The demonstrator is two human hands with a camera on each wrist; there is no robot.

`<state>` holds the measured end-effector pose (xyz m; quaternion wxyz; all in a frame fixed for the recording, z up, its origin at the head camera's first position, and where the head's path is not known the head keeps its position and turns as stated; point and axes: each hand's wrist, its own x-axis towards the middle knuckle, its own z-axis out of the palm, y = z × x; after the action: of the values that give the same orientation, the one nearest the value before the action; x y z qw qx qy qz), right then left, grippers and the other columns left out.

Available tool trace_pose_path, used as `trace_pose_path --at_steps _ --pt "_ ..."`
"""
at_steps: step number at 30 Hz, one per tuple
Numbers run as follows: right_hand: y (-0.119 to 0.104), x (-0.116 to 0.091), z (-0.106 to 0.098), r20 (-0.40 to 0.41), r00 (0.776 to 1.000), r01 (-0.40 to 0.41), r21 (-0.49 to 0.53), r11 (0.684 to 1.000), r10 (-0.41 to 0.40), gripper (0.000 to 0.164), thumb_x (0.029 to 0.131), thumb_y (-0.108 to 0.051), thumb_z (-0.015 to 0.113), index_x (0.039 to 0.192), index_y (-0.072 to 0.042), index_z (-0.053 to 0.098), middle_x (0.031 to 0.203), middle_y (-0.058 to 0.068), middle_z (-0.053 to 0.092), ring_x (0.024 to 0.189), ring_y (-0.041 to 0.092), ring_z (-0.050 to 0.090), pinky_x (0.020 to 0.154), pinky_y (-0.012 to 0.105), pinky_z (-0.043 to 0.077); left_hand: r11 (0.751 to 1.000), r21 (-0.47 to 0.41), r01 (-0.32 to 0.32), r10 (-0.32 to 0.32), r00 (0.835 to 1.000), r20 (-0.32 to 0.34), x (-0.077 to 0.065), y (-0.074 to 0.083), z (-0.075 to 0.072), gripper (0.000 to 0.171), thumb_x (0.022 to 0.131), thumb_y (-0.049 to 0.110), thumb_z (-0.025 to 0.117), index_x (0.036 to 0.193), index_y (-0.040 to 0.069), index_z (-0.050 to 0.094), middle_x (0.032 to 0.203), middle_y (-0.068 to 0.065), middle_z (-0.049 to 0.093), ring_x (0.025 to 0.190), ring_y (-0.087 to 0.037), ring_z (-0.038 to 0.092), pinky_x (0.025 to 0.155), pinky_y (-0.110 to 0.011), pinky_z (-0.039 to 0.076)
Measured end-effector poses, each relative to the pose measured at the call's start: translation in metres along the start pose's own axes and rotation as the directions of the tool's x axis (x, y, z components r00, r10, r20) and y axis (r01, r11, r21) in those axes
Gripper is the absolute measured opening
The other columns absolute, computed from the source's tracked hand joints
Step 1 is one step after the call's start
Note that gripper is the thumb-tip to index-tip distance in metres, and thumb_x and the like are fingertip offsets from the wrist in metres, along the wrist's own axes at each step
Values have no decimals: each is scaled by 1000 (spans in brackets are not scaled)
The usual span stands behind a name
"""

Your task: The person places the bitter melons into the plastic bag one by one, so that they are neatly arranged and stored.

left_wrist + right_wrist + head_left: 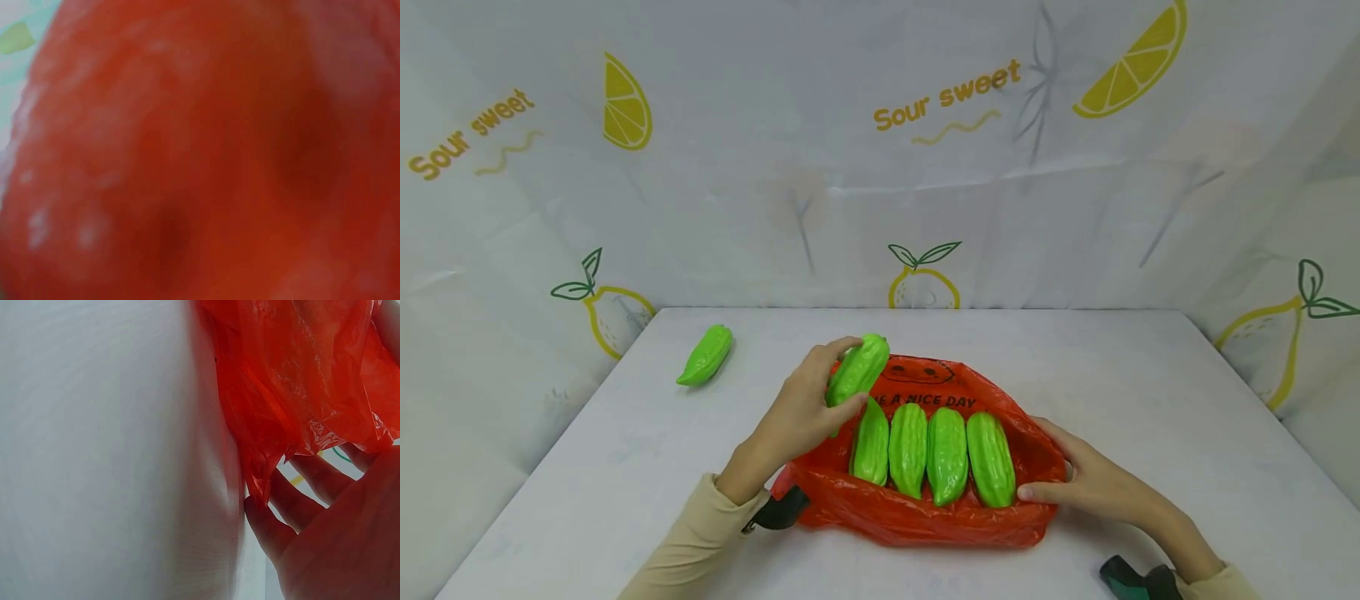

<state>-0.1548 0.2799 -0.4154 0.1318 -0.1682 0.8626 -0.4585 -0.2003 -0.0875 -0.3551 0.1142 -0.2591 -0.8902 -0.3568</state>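
Observation:
My left hand [805,408] grips a green bitter melon [859,367], tilted, above the left side of a red plastic bag [925,525]. The bag lies with its mouth open, and several more bitter melons [947,454] sit side by side in it. At the bag's right edge is my right hand [1101,479], its thumb over the rim and its fingers on the outside. In the right wrist view, fingers [300,506] of that hand touch the crumpled red plastic [281,381]. Blurred red plastic [206,150] fills most of the left wrist view, hiding the left hand there.
Another bitter melon [706,356] lies alone at the far left of the white table [610,500]. Behind the table hangs a white cloth [737,192] printed with lemons and lettering. Dark straps [778,508] show at both wrists.

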Motion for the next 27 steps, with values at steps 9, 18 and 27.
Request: trace_pose_path --at_steps 9,18,27 --pt "0 0 -1 0 1000 6 1 1000 -6 74 85 -26 76 147 -9 39 139 17 53 116 3 53 91 62 51 994 4 110 -110 990 87 -2 2 7 73 89 17 71 151 32 37 117 -17 48 69 -17 55 53 -21 48" --pt "0 0 0 -3 1000 -6 -7 1000 6 76 85 -26 76 148 -8 38 139 17 54 121 30 54 90 62 51 987 44 156 -160 983 92 -2 2 3 69 87 17 71 147 30 40 113 -16 50 70 -19 55 53 -21 48" --pt "1 0 -1 -1 1000 9 -1 1000 -9 75 85 -26 76 148 -10 38 140 16 53 116 2 51 90 62 51 972 222 82 -101 992 76 -3 3 -5 59 87 25 72 141 25 48 94 -4 58 70 -14 49 59 -27 43"
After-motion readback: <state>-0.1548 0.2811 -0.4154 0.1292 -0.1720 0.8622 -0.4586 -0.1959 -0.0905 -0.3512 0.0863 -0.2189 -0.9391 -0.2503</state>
